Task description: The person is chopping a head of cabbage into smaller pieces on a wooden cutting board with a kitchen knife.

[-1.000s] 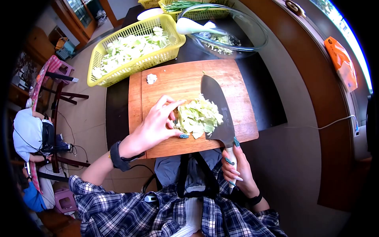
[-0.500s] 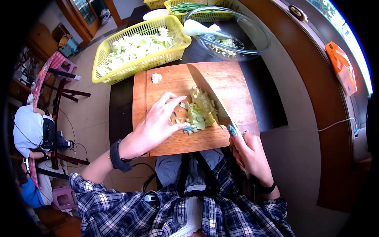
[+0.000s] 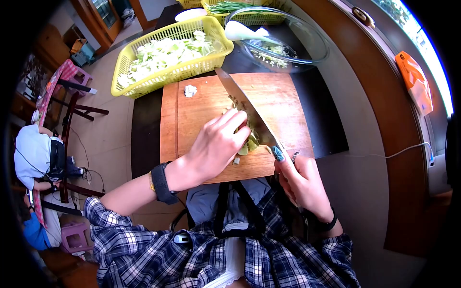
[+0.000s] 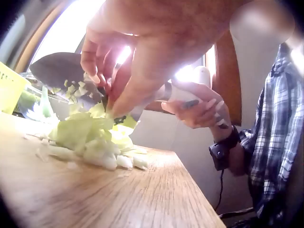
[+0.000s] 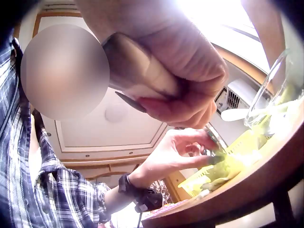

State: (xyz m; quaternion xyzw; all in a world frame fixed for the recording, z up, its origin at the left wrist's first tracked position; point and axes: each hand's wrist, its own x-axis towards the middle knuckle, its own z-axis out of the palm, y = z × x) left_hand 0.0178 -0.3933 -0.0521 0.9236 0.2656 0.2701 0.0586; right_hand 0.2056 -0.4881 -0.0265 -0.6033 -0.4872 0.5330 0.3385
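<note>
My right hand point(image 3: 305, 185) grips the pale handle point(image 5: 147, 71) of a broad kitchen knife point(image 3: 245, 103), its blade slanting up and left over a wooden cutting board point(image 3: 283, 96). Chopped pale green cabbage point(image 4: 78, 130) lies heaped beside the blade, and small bits cling to the steel. Over this heap my left hand point(image 3: 213, 144) bends its fingers close to the blade's left side; the thumb tip meets the cabbage in the left wrist view. From above, the hand hides most of the heap.
A yellow basket point(image 3: 126, 72) of cut cabbage stands beyond the board's far left. Behind the board is a glass bowl point(image 3: 314, 62) with chopped bits and a pale spoon point(image 3: 242, 31). A white lump point(image 3: 190, 91) sits on the board. People sit far left.
The knife has turned from lying flat beside the cabbage to on edge, and its tip has swung left. My left hand has moved right, its spread fingers now bent over the heap.
</note>
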